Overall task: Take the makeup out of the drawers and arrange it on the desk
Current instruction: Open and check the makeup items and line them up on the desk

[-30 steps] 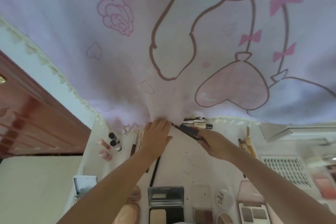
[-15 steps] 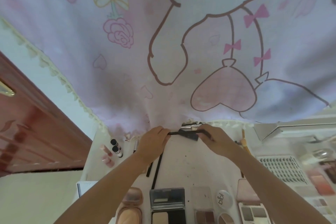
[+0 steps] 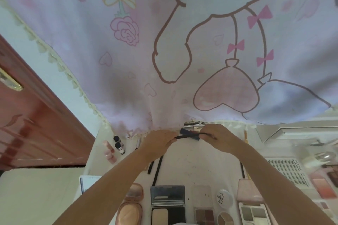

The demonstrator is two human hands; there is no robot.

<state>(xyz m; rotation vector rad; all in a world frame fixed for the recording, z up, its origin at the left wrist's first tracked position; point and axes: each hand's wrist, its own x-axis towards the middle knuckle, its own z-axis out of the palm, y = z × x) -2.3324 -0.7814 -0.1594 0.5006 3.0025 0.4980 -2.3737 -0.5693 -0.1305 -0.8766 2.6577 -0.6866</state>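
Note:
At the far edge of the white desk (image 3: pixel 197 159), my left hand (image 3: pixel 159 142) and my right hand (image 3: pixel 217 137) each pinch one end of a thin black makeup pencil (image 3: pixel 186 136), held level between them. A dark blue tube (image 3: pixel 189 131) lies just behind the pencil, near my right fingers. Black pencils (image 3: pixel 157 170) lie on the desk below my left wrist. Open powder compacts and eyeshadow palettes (image 3: pixel 167 204) line the near edge.
A pink cartoon curtain (image 3: pixel 173 51) hangs over the desk's back edge. Small bottles and pink tubes (image 3: pixel 117 146) stand at the left. A false-lash tray (image 3: pixel 287 171) and blush palettes lie at the right. A red wooden door (image 3: pixel 27 124) is at the left.
My left hand has closed on the pencil's left end, where a second ago it lay flat on the desk. The pencil has turned from slanted to level between both hands.

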